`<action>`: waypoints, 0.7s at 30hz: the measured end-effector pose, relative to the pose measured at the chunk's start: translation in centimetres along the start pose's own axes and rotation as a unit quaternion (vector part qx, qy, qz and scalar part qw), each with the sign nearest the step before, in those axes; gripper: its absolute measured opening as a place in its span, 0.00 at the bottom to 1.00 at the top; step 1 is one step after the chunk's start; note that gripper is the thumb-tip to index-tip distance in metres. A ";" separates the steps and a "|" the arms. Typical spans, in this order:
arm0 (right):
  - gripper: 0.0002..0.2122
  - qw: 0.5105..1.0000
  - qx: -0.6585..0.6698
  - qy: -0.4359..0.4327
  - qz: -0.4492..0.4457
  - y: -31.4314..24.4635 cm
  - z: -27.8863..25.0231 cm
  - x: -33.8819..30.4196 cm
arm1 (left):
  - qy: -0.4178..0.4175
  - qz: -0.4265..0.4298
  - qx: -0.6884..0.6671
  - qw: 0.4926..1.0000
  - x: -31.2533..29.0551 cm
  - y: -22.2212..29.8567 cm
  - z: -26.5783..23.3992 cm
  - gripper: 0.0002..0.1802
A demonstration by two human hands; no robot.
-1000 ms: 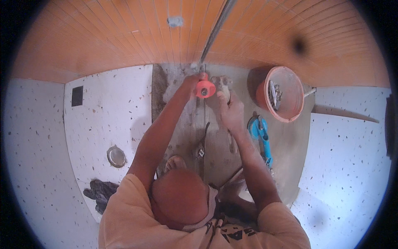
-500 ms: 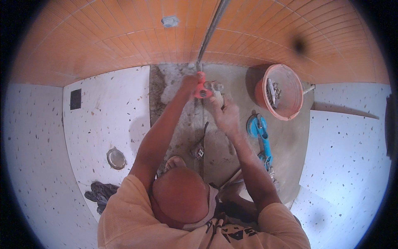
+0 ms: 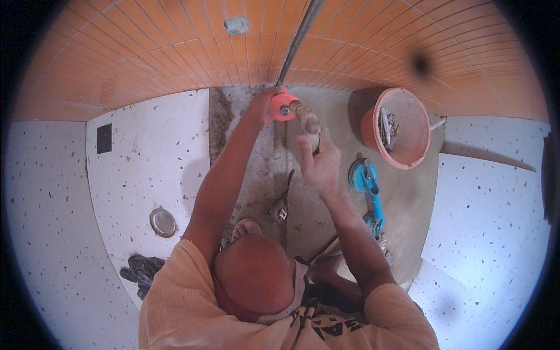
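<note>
Near the foot of the orange wall, my left hand (image 3: 267, 107) is closed round a chisel with a round red hand guard (image 3: 276, 111). The chisel's metal striking end shows in the middle of the guard; its tip is hidden. My right hand (image 3: 322, 163) grips the pale, dusty handle of a hammer. The hammer head (image 3: 308, 118) is just right of the guard, close to it; whether they touch I cannot tell. Below both tools runs a rough strip of bare, dusty floor (image 3: 265, 157).
An orange bucket (image 3: 402, 163) with debris inside stands at the far right, near a blue suction lifter (image 3: 374, 198). A small dark tool (image 3: 278, 211) lies near my foot. Speckled white slabs (image 3: 146, 169) cover the left, with a round drain (image 3: 163, 222) and dark crumpled plastic (image 3: 142, 273).
My left hand and the chisel have shifted a little farther toward the wall. The hammer has swung so that its head lies right of the guard, and my right hand has moved slightly right.
</note>
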State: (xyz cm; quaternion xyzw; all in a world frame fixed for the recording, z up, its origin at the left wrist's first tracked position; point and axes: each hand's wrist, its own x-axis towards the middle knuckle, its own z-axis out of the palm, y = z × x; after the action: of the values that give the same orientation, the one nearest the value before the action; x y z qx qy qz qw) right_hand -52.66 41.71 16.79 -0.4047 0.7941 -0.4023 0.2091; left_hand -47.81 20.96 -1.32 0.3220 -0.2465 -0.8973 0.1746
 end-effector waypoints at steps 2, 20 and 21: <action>0.20 0.996 -0.093 -0.014 0.009 2.6 1.5 0.6 | 0.010 -0.003 -0.021 1.000 0.5 -0.2 0.9 0.19; 0.20 0.998 -0.027 -0.046 0.031 1.0 1.0 0.1 | 0.021 -0.028 -0.032 0.999 -1.1 -3.1 -0.3 0.14; 0.20 0.997 0.001 -0.052 0.053 0.5 0.9 0.0 | 0.018 -0.022 -0.025 0.999 -0.6 -3.2 -0.7 0.14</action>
State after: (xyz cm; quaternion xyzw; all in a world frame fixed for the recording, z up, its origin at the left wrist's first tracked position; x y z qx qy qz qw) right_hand -52.27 41.47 15.88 -0.3823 0.8022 -0.3696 0.2716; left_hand -47.38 23.63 -3.23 0.3389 -0.2134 -0.9008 0.1678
